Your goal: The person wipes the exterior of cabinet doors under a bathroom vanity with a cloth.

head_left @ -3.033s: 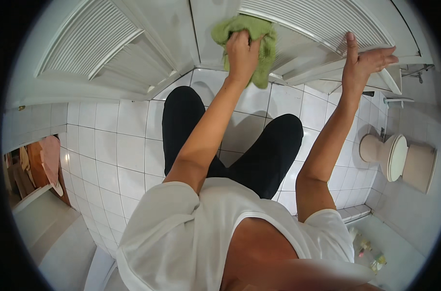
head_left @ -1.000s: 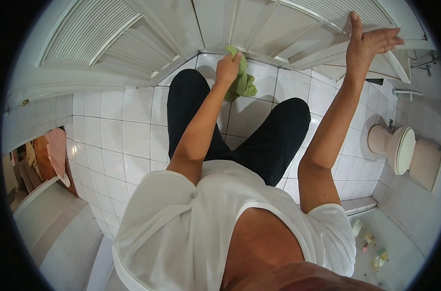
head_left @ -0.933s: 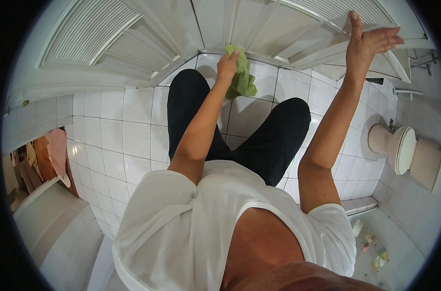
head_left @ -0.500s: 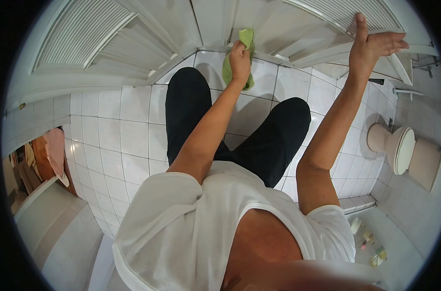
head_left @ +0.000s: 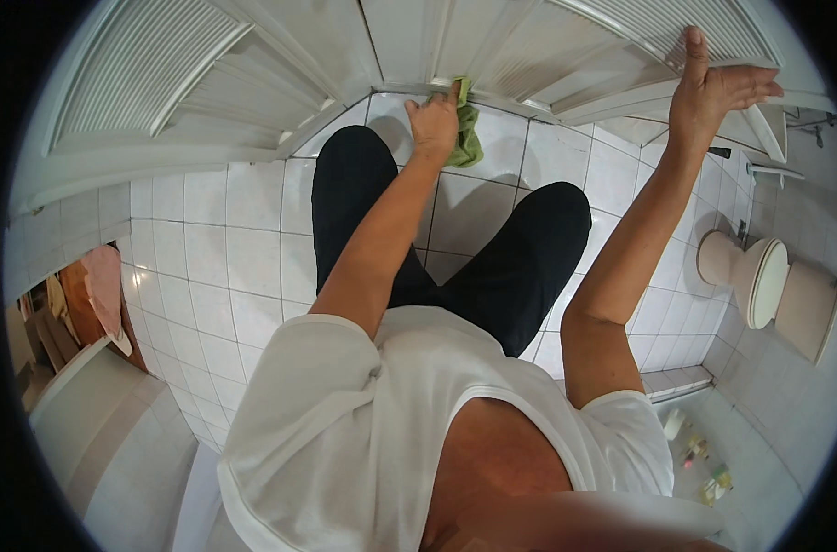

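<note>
A crumpled green cloth [head_left: 468, 140] hangs at the foot of the white panelled door [head_left: 492, 46], its lower end on or just above the floor tiles. My left hand [head_left: 433, 122] holds it there, the index finger stretched out and pressing the cloth to the bottom of the door. The thumb stands apart to the left; the curled fingers are partly hidden. At the upper right, my right hand [head_left: 713, 95] lies open against the edge of a louvred door panel [head_left: 658, 28], thumb up and fingers stretched to the right, with nothing in it.
Another louvred panel [head_left: 152, 69] stands at the left. My knees, in dark trousers [head_left: 356, 175], flank the white tiled floor [head_left: 253, 262]. A toilet [head_left: 763, 281] stands at the right. Small bottles [head_left: 713, 478] sit lower right, and a pink cloth [head_left: 103, 285] hangs far left.
My left hand has shifted slightly left and down, and its index finger now points out against the door. The cloth's upper end has dropped lower. My right hand stays nearly still.
</note>
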A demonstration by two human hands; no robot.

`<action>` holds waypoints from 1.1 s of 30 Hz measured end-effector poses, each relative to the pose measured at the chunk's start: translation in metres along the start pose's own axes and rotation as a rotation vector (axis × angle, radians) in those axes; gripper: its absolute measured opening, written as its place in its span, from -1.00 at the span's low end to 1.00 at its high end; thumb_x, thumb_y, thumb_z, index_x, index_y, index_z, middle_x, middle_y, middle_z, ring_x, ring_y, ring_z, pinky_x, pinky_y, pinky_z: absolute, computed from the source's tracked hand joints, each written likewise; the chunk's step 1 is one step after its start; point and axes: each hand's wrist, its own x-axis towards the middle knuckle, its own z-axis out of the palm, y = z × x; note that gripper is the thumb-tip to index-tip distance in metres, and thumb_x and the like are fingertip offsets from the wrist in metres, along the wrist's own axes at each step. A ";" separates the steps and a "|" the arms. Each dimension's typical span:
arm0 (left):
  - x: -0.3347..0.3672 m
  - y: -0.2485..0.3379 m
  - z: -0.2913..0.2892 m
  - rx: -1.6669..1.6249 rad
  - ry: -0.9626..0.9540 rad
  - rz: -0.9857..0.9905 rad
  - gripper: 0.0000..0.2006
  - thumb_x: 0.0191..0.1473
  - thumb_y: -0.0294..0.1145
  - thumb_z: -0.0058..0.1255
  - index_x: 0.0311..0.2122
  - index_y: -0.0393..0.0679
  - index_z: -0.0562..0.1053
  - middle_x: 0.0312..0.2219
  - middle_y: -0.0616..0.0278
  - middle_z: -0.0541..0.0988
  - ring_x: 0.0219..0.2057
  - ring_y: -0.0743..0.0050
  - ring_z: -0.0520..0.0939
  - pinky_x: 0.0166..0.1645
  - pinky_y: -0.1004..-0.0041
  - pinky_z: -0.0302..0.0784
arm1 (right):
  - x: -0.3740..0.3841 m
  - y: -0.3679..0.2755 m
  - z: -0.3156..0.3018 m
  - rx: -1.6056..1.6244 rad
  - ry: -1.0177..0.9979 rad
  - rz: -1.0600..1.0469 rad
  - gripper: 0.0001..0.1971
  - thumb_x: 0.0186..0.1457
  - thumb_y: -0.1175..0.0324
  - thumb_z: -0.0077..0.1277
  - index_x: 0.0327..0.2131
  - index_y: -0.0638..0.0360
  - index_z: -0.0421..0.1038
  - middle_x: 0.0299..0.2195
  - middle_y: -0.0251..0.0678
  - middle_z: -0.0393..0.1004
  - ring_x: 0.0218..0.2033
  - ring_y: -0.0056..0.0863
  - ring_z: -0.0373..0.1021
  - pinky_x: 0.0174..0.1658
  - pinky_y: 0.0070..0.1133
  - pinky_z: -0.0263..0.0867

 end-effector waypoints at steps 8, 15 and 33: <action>0.008 0.004 -0.003 -0.079 -0.030 -0.141 -0.44 0.01 -0.49 -0.16 0.19 0.11 0.30 -0.35 0.20 0.60 -0.37 0.30 0.63 -0.13 0.09 0.18 | -0.002 0.002 -0.002 -0.014 0.002 0.003 0.29 -0.05 -0.39 -0.07 0.19 0.53 -0.66 0.16 0.53 -0.74 0.23 0.34 -0.82 0.21 0.09 -0.70; 0.001 0.004 0.008 -0.127 0.003 -0.101 -0.44 0.02 -0.52 -0.16 0.19 0.13 0.29 -0.25 0.23 0.60 -0.33 0.29 0.62 -0.10 0.12 0.19 | -0.002 -0.005 0.002 -0.001 0.012 -0.006 0.27 -0.05 -0.39 -0.07 0.21 0.49 -0.64 0.16 0.54 -0.74 0.23 0.33 -0.82 0.18 0.13 -0.70; 0.016 -0.024 -0.026 0.040 -0.231 -0.038 -0.42 0.05 -0.47 -0.15 0.22 0.25 0.22 -0.16 0.15 0.58 -0.22 0.25 0.62 -0.05 -0.13 0.17 | -0.012 0.002 0.010 -0.059 0.227 0.014 -0.01 0.13 -0.18 -0.11 0.30 0.33 -0.39 0.33 0.10 -0.54 0.35 -0.02 -0.59 0.33 -0.25 -0.59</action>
